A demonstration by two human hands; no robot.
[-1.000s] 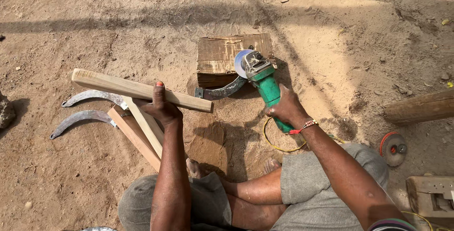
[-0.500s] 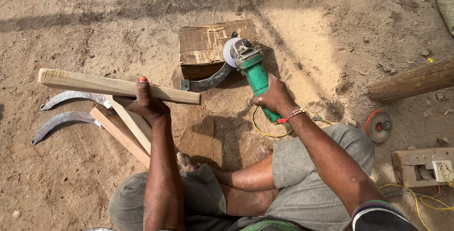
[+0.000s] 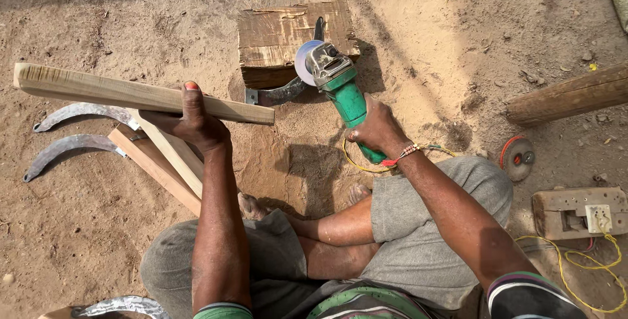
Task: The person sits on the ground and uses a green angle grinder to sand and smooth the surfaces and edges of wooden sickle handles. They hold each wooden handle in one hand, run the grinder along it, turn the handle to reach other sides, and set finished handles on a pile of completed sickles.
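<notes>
Overhead, sandy ground (image 3: 98, 240) fills most of the view, person sitting cross-legged on it in grey shorts. Round log (image 3: 569, 95) lies at right edge, tilted. Long pale wooden stick (image 3: 98, 89) next in size: left hand (image 3: 193, 123) wraps around it near its right third, fingers curled over the top, thumb under, firm closed grip, stick held off the ground, roughly level, running from far left to middle of frame. Wooden block (image 3: 288, 31) sits on the sand at top centre, a curved metal blade (image 3: 281, 91) leaning out from under its front edge. Two sickles with wooden handles (image 3: 157, 162) lie on the ground under and below the left hand, their curved grey blades (image 3: 65, 146) pointing left, stacked one above the other, close together. Wooden board with a socket (image 3: 575, 211) at lower right, yellow wire (image 3: 602, 280) looping from it. Green angle grinder (image 3: 340, 90): right hand (image 3: 376, 131) clamped fully round its green body at the rear, fingers closed tight; grinder head and pale disc (image 3: 306, 61) point up toward the block, disc just at the block's front edge, contact unclear. Another blade (image 3: 121, 306) at bottom left edge. Small round grinding disc, red-rimmed (image 3: 517, 157), lies on the sand right of the knee. Beaded bracelet (image 3: 404, 154) on right wrist.
</notes>
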